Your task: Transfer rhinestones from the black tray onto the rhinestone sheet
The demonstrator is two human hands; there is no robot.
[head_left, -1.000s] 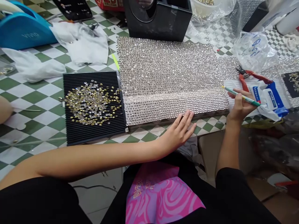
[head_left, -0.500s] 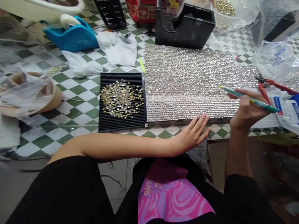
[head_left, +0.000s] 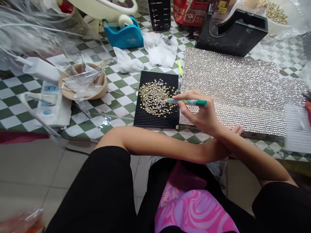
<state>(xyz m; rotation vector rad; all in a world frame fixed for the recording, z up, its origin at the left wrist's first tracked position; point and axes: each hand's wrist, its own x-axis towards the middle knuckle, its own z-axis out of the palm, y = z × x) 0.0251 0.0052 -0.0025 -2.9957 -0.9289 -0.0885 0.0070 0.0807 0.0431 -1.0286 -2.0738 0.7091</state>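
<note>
My right hand [head_left: 202,111] pinches a green pen [head_left: 190,102] with a pale tip, which reaches the right side of a pile of rhinestones [head_left: 155,98]. These gold and clear stones lie loose on a black ridged tray [head_left: 159,123]. To the tray's right spreads a sheet of silvery rhinestone rows [head_left: 233,81]. At the sheet's front edge rests my left hand [head_left: 237,130], fingers out flat; my right forearm crosses over it and hides most of it.
Behind the sheet stands a black tape dispenser [head_left: 233,32]; a blue one [head_left: 125,34] is farther left. A tape roll [head_left: 102,87] with plastic scraps, a power strip [head_left: 52,105], white tissue [head_left: 160,48] and a phone [head_left: 159,14] also lie on the checkered table.
My right hand has swung left with the pen, from above the sheet's right part to the stones on the tray. The left hand stays at the edge. The view has turned left.
</note>
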